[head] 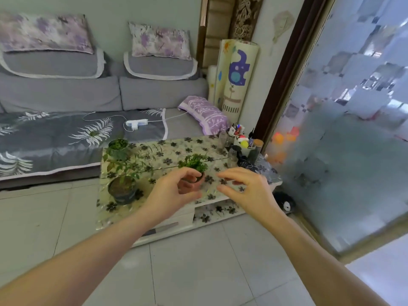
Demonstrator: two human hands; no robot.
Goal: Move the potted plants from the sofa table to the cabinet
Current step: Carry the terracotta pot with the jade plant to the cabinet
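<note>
Three potted plants stand on the sofa table (220, 200), which sits just in front of the sofa (66, 96) under a flower-printed cover. Small pot (195, 167), bushy and low, is nearest the hands; tall plant (122, 186) in a dark pot stands at the table's left front; far pot (118, 146) sits behind it at the back edge. Left hand (174, 193) is cupped around the near side of the small pot, fingers (189, 173) and thumb curved wide apart; whether skin touches the pot cannot be told, and nothing is lifted. Right hand (245, 187) hovers just right of the same pot, fingers half-curled and spread, empty. Both palms face inward, presumably so the pot can be clasped from two sides and kept upright, saving soil and foliage. Desk clutter (240, 142), with bottles and a pen holder, crowds the table's right rear corner, near enough that the right hand's approach calls for care. No cabinet is in view; all three plants appear yet to be moved, so the task seems at its start.
</note>
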